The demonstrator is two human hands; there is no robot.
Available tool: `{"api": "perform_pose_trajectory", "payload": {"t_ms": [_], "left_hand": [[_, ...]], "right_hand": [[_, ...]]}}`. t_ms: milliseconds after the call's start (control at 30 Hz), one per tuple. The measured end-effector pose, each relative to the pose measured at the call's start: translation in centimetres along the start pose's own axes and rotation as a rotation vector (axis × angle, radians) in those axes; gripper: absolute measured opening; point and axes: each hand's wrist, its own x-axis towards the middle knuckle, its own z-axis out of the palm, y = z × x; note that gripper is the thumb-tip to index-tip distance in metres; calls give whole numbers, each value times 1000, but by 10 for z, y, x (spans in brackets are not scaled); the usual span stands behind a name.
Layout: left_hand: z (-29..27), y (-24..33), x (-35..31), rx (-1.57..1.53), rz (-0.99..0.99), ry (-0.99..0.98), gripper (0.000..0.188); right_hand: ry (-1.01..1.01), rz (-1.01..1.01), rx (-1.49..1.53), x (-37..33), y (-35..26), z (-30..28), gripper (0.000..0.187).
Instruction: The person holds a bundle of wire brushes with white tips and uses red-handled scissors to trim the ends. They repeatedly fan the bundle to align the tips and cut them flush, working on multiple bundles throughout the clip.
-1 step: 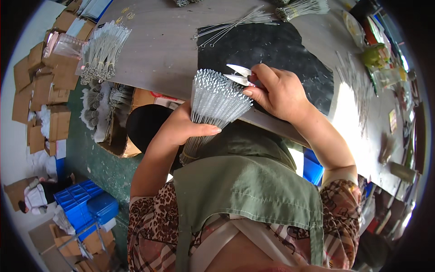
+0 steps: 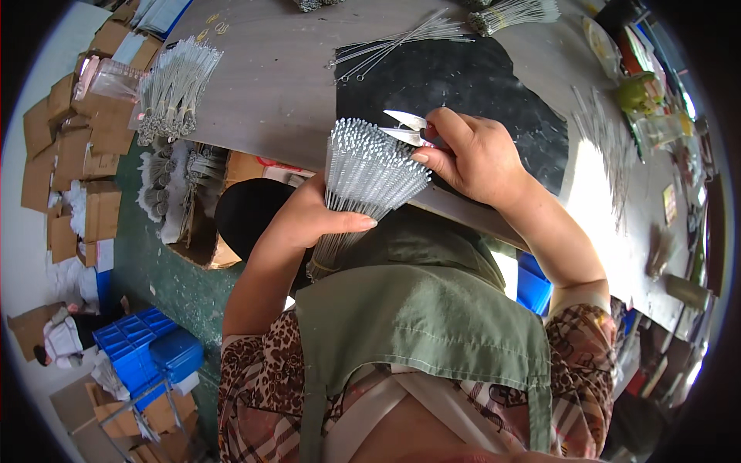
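Note:
A thick bundle of thin wire brushes [image 2: 369,166] stands tilted at the table's near edge, grey bristled ends up. My left hand [image 2: 312,216] is wrapped round its shafts, thumb across the front; the lower shafts run down against my apron. In my right hand [image 2: 478,158] is a small pair of scissors [image 2: 409,127], blades parted and pointing left beside the bundle's upper right tips. My fingers cover the scissors' handles. Whether the blades touch any brush, I cannot tell.
A black mat [image 2: 455,92] lies on the grey table [image 2: 270,85], with loose wire brushes [image 2: 401,42] across its far edge. More bundles [image 2: 177,85] stand at the table's left. Beneath that side is a cardboard box [image 2: 224,251] of brushes. Blue crates [image 2: 139,347] and a person are at lower left.

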Motion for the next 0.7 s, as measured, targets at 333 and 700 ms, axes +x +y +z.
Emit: {"api": "perform_pose_trajectory", "payload": {"t_ms": [333, 700], "left_hand": [[1, 0, 0, -3, -31, -30, 75], [-2, -6, -1, -48, -62, -35, 73]], "right_hand": [[53, -84, -54, 0, 7, 5, 36], [94, -124, -214, -2, 6, 7, 36]]}}
